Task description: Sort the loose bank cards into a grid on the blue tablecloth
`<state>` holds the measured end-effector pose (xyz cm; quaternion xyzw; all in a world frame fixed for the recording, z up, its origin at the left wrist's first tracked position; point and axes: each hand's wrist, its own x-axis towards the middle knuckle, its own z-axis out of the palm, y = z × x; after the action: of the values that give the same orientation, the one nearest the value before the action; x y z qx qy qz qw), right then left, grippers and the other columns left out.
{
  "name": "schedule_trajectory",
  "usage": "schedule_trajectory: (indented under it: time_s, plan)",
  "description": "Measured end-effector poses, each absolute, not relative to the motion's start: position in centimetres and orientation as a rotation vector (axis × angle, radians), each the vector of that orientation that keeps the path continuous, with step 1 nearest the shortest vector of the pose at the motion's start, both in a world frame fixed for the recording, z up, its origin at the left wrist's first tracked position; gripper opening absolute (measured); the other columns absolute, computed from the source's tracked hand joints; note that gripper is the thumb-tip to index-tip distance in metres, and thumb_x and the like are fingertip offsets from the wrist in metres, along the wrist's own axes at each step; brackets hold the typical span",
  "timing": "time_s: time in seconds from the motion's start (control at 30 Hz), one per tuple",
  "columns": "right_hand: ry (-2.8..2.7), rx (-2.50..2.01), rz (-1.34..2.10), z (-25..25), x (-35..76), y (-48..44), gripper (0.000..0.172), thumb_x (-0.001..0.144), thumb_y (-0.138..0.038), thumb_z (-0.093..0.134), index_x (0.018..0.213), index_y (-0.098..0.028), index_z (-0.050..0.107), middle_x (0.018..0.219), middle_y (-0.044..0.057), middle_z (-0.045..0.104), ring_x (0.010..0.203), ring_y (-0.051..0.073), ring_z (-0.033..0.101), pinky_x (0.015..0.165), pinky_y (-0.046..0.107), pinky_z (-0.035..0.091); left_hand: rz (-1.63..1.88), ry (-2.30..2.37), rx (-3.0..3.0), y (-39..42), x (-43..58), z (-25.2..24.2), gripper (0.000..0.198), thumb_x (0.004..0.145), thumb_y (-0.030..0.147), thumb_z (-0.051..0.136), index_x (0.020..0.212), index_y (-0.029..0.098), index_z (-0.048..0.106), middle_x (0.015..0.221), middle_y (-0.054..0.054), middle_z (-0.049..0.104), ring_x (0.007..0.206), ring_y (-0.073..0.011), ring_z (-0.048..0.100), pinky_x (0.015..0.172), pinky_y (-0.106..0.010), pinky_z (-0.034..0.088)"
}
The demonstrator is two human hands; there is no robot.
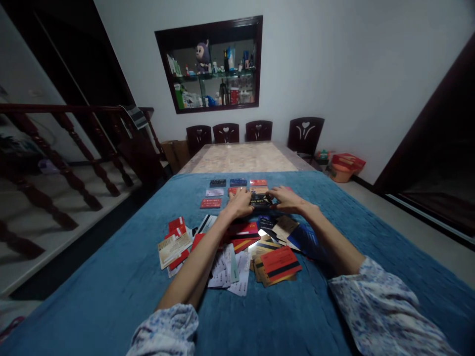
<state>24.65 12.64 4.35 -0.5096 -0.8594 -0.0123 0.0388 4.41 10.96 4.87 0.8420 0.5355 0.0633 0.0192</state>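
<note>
Both my arms reach forward over a blue cloth (pixel 111 277) spread on a long table. My left hand (pixel 240 202) and my right hand (pixel 287 199) pinch the two ends of a dark card (pixel 260 200) lying on the cloth. Beyond it, cards lie in neat rows: a black card (pixel 217 183), a blue card (pixel 238 182), a red card (pixel 258 182), a pale card (pixel 214 192) and another red card (pixel 211 202). Under my forearms is a loose heap of several cards (pixel 276 264) and paper slips (pixel 230 269).
Past the cloth the bare marble tabletop (pixel 243 157) runs to four dark chairs (pixel 305 132) at the wall. A wall niche (pixel 213 64) holds bottles and a plush toy. A wooden stair railing (pixel 74 148) stands left; a red basin (pixel 345 165) sits on the floor right.
</note>
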Motion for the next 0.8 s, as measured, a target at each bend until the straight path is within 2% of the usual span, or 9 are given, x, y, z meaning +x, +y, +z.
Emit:
schedule_trajectory:
  time_s: [0.37, 0.8]
  plan:
    - [-2.574, -1.725, -0.056, 3.2, 24.7, 12.7, 0.049, 0.082, -0.025, 0.061, 0.131, -0.023, 0.055, 0.127, 0.016, 0.06, 0.118, 0.035, 0.046, 0.085, 0.047, 0.044, 0.252, 1.607, 2.639, 12.9, 5.1, 3.0, 0.038, 0.082, 0.024, 0.058, 0.12, 0.022, 0.056, 0.134, -0.011, 0.053, 0.128, -0.0347, 0.04, 0.102, -0.058, 0.035]
    - [-2.626, -1.766, -0.11, 2.0, 24.3, 13.0, 0.041, 0.083, -0.02, 0.054, 0.124, -0.019, 0.058, 0.125, 0.018, 0.06, 0.118, 0.037, 0.045, 0.086, 0.052, 0.043, 0.197, 1.611, 2.623, 13.6, 5.4, 1.5, 0.031, 0.085, 0.026, 0.058, 0.114, 0.017, 0.059, 0.128, -0.014, 0.06, 0.126, -0.0349, 0.042, 0.099, -0.057, 0.036]
